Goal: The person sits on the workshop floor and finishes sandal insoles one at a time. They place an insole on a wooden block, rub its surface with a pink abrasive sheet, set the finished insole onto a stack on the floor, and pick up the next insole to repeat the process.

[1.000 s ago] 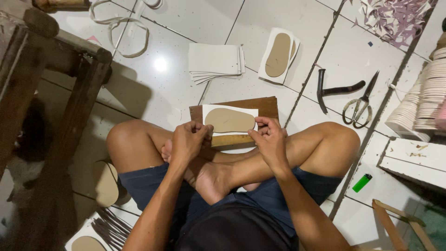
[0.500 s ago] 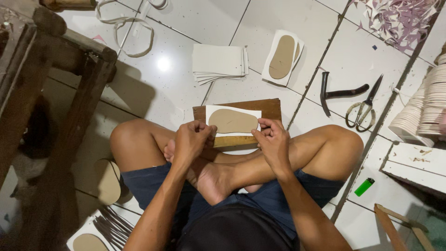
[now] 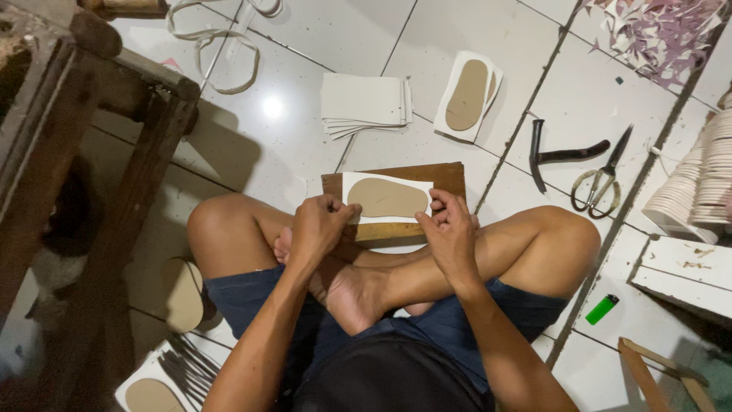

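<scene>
Knuckles of the left hand (image 3: 322, 226) and right hand (image 3: 450, 229) hide their grip on the white sheet (image 3: 387, 200).

The near edge of the white rectangular sheet (image 3: 358, 183) with the tan sole-shaped cutout lies hidden under the left hand (image 3: 320, 226) and right hand (image 3: 451, 233), so each grip is unclear. The stack of white round discs (image 3: 705, 179) is cut by the right edge. The dark wooden bench (image 3: 69, 99) runs off the left edge.
</scene>
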The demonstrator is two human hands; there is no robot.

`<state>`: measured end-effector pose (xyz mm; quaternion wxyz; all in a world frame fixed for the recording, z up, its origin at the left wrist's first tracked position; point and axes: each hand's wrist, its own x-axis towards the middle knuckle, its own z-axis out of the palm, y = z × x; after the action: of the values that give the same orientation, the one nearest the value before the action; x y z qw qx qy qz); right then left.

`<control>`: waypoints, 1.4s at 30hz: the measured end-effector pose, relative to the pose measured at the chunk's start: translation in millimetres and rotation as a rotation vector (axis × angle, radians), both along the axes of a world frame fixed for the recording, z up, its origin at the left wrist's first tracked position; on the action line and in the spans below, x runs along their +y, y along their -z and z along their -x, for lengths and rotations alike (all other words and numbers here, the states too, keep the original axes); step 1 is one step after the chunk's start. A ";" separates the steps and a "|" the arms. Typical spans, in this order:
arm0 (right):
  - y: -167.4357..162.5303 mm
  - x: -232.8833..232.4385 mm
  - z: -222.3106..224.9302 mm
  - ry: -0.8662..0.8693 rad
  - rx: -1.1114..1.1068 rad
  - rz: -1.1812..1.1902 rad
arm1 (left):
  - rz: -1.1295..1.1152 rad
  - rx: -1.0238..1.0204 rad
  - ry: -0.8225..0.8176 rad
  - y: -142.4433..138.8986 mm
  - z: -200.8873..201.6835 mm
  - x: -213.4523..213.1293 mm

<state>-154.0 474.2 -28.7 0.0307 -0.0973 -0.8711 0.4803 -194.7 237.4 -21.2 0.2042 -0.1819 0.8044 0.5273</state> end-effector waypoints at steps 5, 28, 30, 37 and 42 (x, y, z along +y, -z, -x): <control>-0.4 -6.1 -9.9 -0.191 0.251 -0.282 | 0.313 0.143 0.153 -6.4 -5.3 1.9; -26.0 7.8 -31.6 0.074 -0.197 0.829 | -0.750 0.071 -0.263 -25.1 -63.9 50.7; -28.0 6.6 -30.4 0.072 -0.224 0.825 | -0.844 -0.009 -0.282 -21.0 -60.1 40.6; -34.6 7.5 -32.6 0.021 -0.379 1.244 | -1.265 -0.184 -0.370 -15.5 -66.4 35.1; -39.3 7.3 -34.2 0.006 -0.442 1.290 | -1.365 -0.241 -0.355 -19.7 -69.9 34.9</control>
<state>-119.8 481.5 10.6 -0.2108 -0.1944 -0.3960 0.8723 -124.8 272.3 -1.5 0.2711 -0.1988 0.2248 0.9146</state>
